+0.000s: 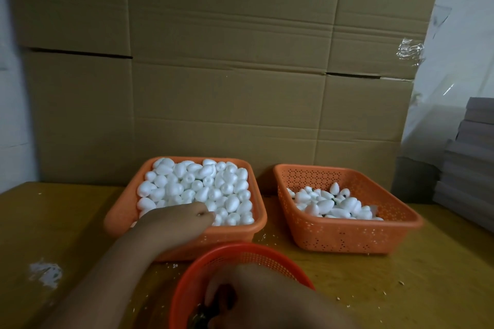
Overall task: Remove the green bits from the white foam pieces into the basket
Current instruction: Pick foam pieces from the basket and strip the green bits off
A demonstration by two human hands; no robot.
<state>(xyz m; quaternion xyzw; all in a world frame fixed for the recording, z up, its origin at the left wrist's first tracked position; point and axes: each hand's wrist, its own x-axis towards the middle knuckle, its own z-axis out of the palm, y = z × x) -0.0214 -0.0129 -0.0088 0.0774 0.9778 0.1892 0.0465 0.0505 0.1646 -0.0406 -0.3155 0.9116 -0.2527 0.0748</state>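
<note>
So left hand [181,218] sits curled on the white foam pieces [197,187] in the center basket [120,211]; grip unclear. Right hand [256,294], bottom center, pinches something dark over the round red basket [240,251].

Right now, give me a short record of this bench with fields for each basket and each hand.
left basket: orange, square, heaped full of white foam pieces
right basket: orange, perforated, partly filled with foam pieces, dark bits among them
round basket: red mesh, nearest the person, dark bits inside
left hand: fingers curled, reaching into the left basket's foam pieces
right hand: over the round basket, fingers curled; what it holds is unclear
table: yellow-brown, scattered crumbs
</note>
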